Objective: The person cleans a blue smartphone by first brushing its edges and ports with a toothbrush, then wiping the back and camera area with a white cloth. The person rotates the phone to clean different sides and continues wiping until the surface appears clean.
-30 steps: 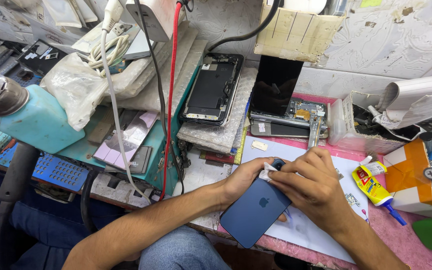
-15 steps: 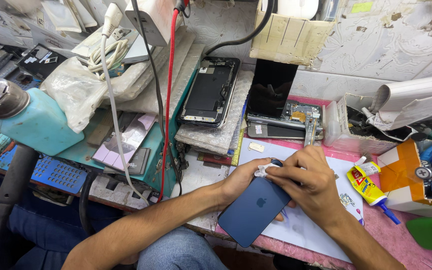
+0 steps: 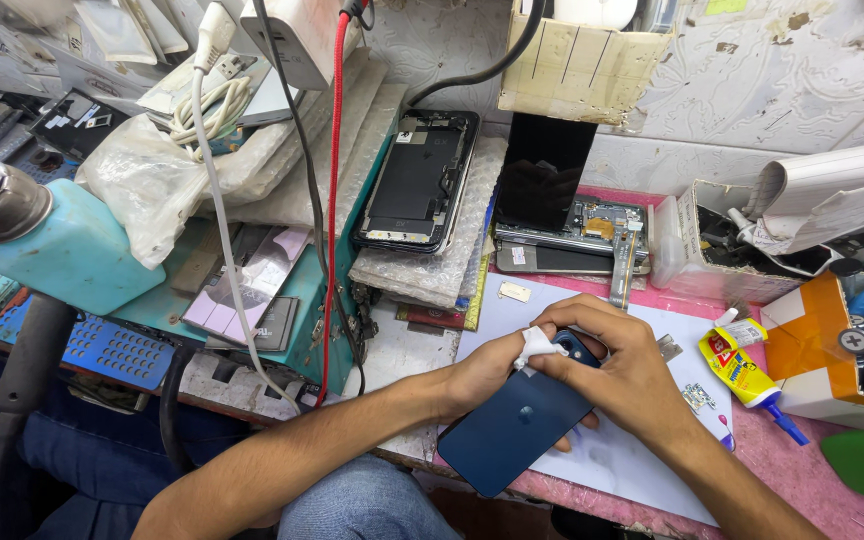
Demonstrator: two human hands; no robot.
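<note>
A dark blue phone [image 3: 514, 430] lies back-up between both hands at the near edge of the table [image 3: 812, 470], over a white sheet of paper [image 3: 612, 450]. Its long axis runs diagonally: the lower end points toward the person, down-left, and the camera end points up-right, away. The left hand [image 3: 482, 372] grips the phone's upper left side, fingers closed on its edge. The right hand [image 3: 624, 368] cups the camera end from the right, thumb and fingers pinched together on a small white wipe [image 3: 536, 346] pressed against the phone's top corner.

Just right of the right hand lie a yellow glue tube [image 3: 742, 372] and an orange-and-white box [image 3: 820, 350]. Farther back, a black screen panel [image 3: 542, 172] stands upright over an opened phone frame [image 3: 574, 232]. To its left another opened phone [image 3: 418, 182] rests on bubble wrap [image 3: 432, 270], and a red cable [image 3: 332, 200] hangs down beside it. At far left sits a teal bottle [image 3: 57, 250].
</note>
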